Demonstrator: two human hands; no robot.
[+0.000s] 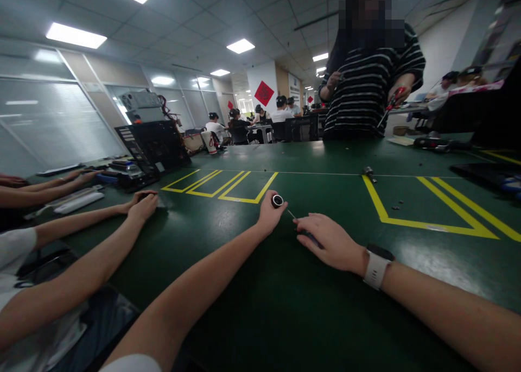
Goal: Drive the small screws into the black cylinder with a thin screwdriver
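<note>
My left hand (267, 218) is closed around a small black cylindrical part (277, 201). Its round end, rimmed by a bright ring, faces me. In my right hand (331, 243) is a screwdriver with a dark handle (312, 238), mostly covered by my fingers. Its thin metal shaft points left toward my left hand and the cylindrical part; whether the tip touches either is too small to tell. Both hands are low over the green tabletop (260, 279), near the middle.
Yellow tape (437, 227) marks areas on the table. A small metal part (368, 172) and several tiny dark pieces (395, 207) lie to the right. A co-worker's hands (142, 205) are at left, near an open computer case (157, 146). Opposite stands a person in a striped top (366, 89).
</note>
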